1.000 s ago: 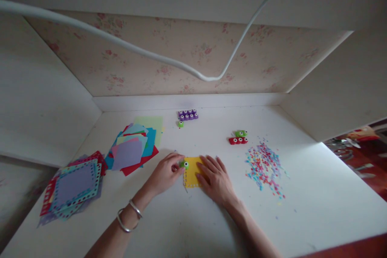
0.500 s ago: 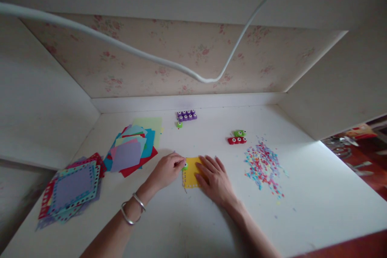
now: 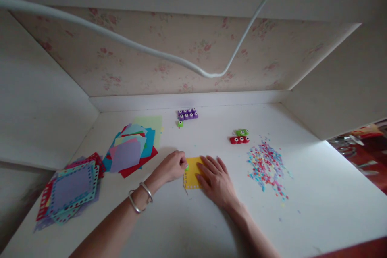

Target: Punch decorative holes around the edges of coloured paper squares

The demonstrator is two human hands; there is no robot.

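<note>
A yellow square of paper [image 3: 192, 176] lies on the white table, with small punched holes along its left and bottom edges. My left hand [image 3: 173, 167], wearing two silver bangles, is closed on a small green paper punch [image 3: 186, 167] at the sheet's upper left edge; the fingers hide most of the punch. Spread flat over the right part of the sheet, my right hand [image 3: 218, 181] presses it to the table.
Left stand a pile of coloured papers [image 3: 128, 155] and a stack of hole-edged sheets [image 3: 72, 187]. Purple punches [image 3: 188, 114] and a green one [image 3: 180, 123] sit behind; red [image 3: 239, 140] and green punches [image 3: 242, 132] lie right, near scattered confetti [image 3: 267, 165]. A white cable [image 3: 169, 59] hangs in front.
My left fingers have curled more tightly over the green paper punch, covering more of it. My right hand stays flat on the paper. The view has shifted slightly.
</note>
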